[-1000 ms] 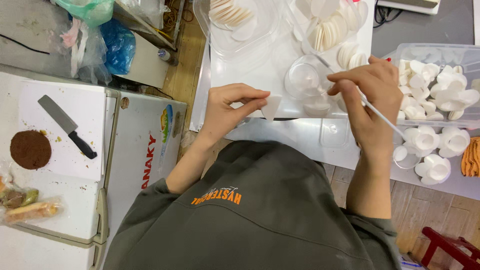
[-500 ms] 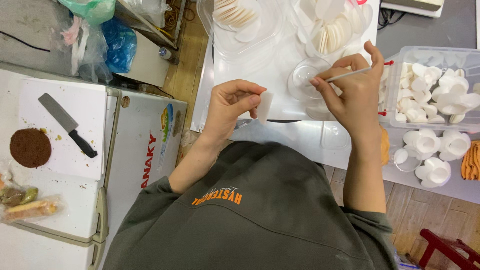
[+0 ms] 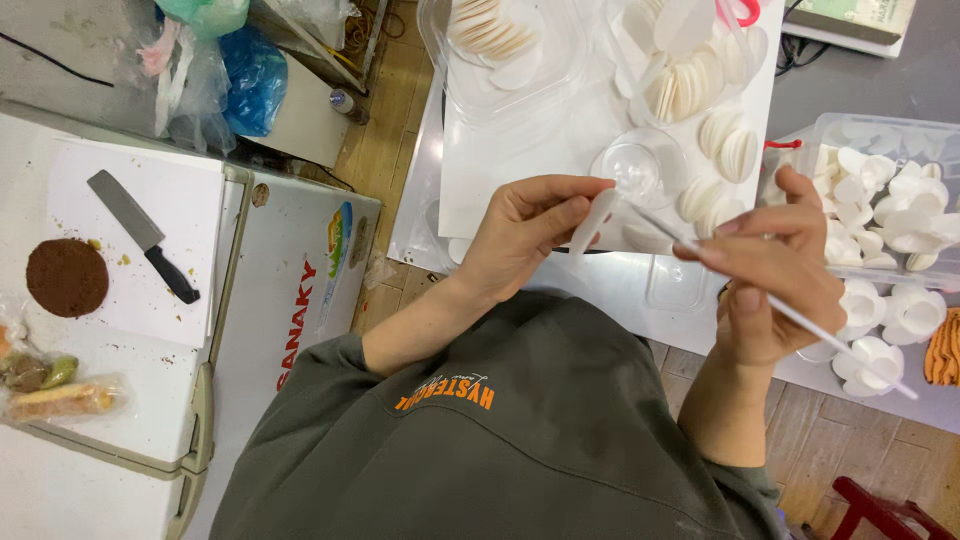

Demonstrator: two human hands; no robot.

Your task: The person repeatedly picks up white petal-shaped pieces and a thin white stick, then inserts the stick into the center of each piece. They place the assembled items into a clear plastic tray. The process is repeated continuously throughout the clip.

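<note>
Pinching a white petal (image 3: pixel 592 222) in the fingers of my left hand (image 3: pixel 525 235), I hold it above the desk (image 3: pixel 600 290), just below a clear cup (image 3: pixel 640 170). My right hand (image 3: pixel 775 270) is closed on a thin white stick (image 3: pixel 770 305), whose tip reaches the petal. White petal stacks (image 3: pixel 725 150) lie on the sheet beyond, and a clear box (image 3: pixel 880 200) of more sits to the right. A knife (image 3: pixel 145 235) rests far left.
</note>
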